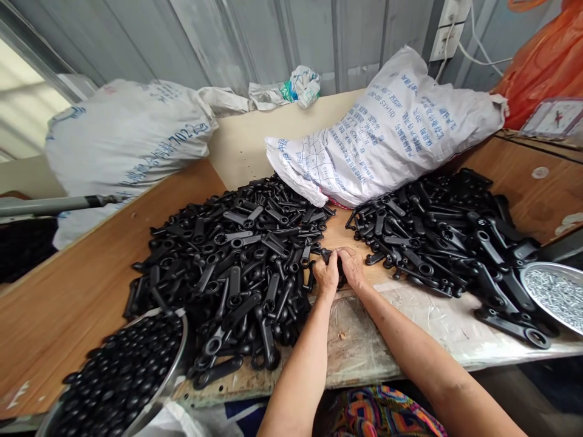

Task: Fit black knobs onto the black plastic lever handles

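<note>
Near the table's [364, 358] front edge, between two big heaps of black handles [234, 282], the left hand [327, 274] and right hand [351, 266] press close together, fingers curled around a small black part [326, 255].

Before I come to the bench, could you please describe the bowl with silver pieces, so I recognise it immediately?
On the workbench, find the right-hand heap of long black parts. Beside its right end, at the picture's right edge, is a round metal bowl. Small silvery pieces fill it, whereas the other bowl, at lower left, holds black ones.
</note>
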The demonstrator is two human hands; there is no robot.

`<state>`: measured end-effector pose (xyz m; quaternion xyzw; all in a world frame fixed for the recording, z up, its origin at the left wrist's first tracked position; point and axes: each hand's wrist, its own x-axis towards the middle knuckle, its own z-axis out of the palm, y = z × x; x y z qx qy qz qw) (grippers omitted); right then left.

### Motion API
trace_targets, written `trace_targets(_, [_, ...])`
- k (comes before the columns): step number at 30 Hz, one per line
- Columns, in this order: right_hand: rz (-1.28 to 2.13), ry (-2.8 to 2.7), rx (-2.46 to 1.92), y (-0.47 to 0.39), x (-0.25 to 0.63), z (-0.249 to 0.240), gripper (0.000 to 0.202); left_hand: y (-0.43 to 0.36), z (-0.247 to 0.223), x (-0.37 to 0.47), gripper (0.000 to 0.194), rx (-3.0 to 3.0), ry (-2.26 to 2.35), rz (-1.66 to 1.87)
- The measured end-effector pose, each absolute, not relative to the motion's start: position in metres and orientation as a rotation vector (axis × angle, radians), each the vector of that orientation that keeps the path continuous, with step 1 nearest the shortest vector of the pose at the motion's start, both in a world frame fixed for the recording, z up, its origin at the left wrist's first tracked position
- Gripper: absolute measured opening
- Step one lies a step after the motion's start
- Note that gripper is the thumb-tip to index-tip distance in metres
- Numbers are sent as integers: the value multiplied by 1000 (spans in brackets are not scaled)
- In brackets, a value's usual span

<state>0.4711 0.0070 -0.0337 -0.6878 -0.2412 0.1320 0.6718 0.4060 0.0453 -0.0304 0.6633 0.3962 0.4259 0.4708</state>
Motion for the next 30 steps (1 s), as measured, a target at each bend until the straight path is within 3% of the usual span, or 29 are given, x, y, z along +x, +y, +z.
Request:
trace_targets(12, [310, -404, -1424, 1, 485, -30, 23, 45, -17, 399, 28, 1633, 961, 1098])
trace_targets(19, [293, -401, -1363, -3, 483, -20, 21, 39, 2, 393, 38, 1739, 963, 1052])
trace_targets(22, [282, -409, -1315, -8, 483, -10, 20, 26, 16, 377, 37, 1886, 900, 918])
trace_targets(26, [291, -403, -1215, -17, 486, 5, 21, -13, 18, 338, 20, 2109, 787, 695])
trace_targets(30, [333, -400, -1145, -24, 486, 16, 21, -54, 6, 301, 27, 2598, 786, 319])
